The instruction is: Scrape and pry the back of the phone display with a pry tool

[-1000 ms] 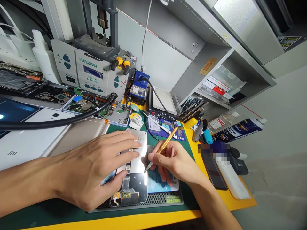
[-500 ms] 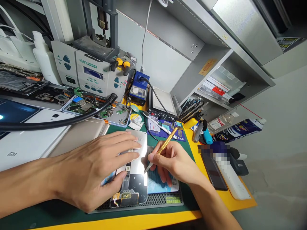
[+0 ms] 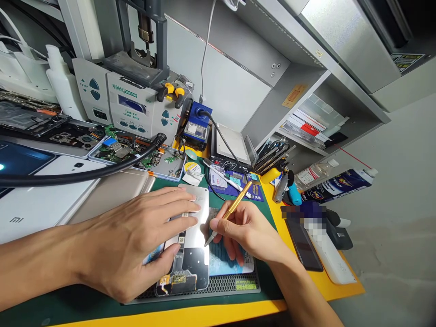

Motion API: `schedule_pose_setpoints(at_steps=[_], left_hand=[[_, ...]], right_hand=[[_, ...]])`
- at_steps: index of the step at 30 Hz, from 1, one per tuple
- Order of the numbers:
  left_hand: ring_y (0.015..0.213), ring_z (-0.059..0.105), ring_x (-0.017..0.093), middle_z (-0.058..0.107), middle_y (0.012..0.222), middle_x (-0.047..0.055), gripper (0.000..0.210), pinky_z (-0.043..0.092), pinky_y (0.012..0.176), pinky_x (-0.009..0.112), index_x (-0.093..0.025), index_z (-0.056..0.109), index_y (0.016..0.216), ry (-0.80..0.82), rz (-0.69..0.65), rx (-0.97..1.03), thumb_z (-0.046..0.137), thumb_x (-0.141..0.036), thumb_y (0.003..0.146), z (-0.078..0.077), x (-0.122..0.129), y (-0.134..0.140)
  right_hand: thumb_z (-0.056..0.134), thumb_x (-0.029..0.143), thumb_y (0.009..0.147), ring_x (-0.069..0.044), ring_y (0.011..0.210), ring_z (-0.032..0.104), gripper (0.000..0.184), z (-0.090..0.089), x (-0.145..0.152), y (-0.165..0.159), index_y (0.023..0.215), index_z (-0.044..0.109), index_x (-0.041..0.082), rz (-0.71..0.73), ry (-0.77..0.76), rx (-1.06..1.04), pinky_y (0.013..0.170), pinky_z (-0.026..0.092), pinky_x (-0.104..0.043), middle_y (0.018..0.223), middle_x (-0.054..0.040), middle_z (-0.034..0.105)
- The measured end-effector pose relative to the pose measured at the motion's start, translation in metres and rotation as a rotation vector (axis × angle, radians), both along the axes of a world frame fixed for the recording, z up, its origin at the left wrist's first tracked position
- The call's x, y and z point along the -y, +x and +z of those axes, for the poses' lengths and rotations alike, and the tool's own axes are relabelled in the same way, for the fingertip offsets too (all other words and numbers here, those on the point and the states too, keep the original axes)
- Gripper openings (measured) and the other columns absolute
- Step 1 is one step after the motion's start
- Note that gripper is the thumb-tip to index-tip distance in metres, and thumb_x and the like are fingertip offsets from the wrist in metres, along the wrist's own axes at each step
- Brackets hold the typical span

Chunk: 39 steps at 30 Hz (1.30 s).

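Observation:
My left hand (image 3: 136, 240) lies with its fingers spread over a phone screen assembly (image 3: 195, 268), pressing it from the left. The assembly is back side up, with a bright metal plate, a dark lower part and a flex cable (image 3: 179, 261); its left part is hidden under the hand. My right hand (image 3: 241, 227) grips a slim gold-handled craft knife (image 3: 235, 206) like a pen. Its grey pointed tip meets the assembly's right edge. Below lies a blue printed pad (image 3: 228, 259) on a grey perforated mat (image 3: 221, 285).
A hot air station (image 3: 126, 100) stands at the back left, its black hose (image 3: 112, 170) arching over phones and a tray of circuit boards (image 3: 136, 152). A toothbrush (image 3: 225, 177) lies beyond my hands. On the right are a dark phone (image 3: 303, 245), bottles and a tool holder (image 3: 274, 156).

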<state>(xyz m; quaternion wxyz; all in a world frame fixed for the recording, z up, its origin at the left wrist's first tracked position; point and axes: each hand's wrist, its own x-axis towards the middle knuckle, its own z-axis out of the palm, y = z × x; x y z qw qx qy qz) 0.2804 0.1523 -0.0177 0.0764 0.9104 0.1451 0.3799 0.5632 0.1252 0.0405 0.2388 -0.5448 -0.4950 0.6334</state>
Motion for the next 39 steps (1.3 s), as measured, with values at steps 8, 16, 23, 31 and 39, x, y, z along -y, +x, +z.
schedule_pose_setpoints(at_steps=[8,16,23,31,39], left_hand=[[0.143,0.087,0.032,0.092,0.143,0.017,0.033,0.069,0.137,0.047,-0.017,0.082,0.139,0.012,-0.007,-0.013,0.064,-0.014,0.111,-0.0006,-0.0011,-0.0017],[0.145,0.087,0.033,0.091,0.146,0.016,0.035,0.071,0.135,0.048,-0.018,0.077,0.145,0.030,0.006,-0.029,0.062,-0.015,0.114,0.0001,-0.0014,-0.0018],[0.144,0.087,0.033,0.093,0.144,0.017,0.032,0.072,0.134,0.049,-0.018,0.080,0.139,-0.002,0.009,-0.004,0.063,-0.013,0.112,0.0015,0.0006,-0.0008],[0.142,0.088,0.034,0.093,0.146,0.019,0.038,0.073,0.133,0.048,-0.016,0.083,0.140,-0.003,-0.011,-0.004,0.066,-0.012,0.106,-0.0001,-0.0011,-0.0020],[0.144,0.088,0.034,0.093,0.146,0.019,0.038,0.070,0.137,0.048,-0.016,0.084,0.139,-0.011,-0.006,-0.015,0.066,-0.011,0.106,0.0009,-0.0009,-0.0015]], right_hand=[[0.114,0.058,0.083,-0.011,0.036,0.054,0.056,0.0023,0.0009,-0.0003,0.080,0.071,0.021,0.014,0.011,-0.013,0.033,0.045,-0.018,0.054,0.0016,0.071],[0.114,0.059,0.082,-0.011,0.036,0.054,0.057,0.0029,0.0010,-0.0001,0.080,0.071,0.021,0.010,0.013,-0.003,0.033,0.045,-0.019,0.054,0.0016,0.071],[0.115,0.055,0.082,-0.012,0.037,0.056,0.055,0.0011,0.0010,-0.0003,0.081,0.072,0.021,0.003,0.009,-0.027,0.033,0.047,-0.018,0.055,0.0012,0.072],[0.114,0.056,0.084,-0.011,0.036,0.054,0.055,0.0021,0.0013,-0.0006,0.081,0.072,0.021,0.009,0.015,-0.021,0.033,0.046,-0.018,0.054,0.0019,0.071],[0.114,0.058,0.084,-0.011,0.036,0.054,0.056,0.0019,0.0013,0.0010,0.081,0.072,0.021,0.011,0.008,-0.014,0.034,0.045,-0.019,0.054,0.0018,0.071]])
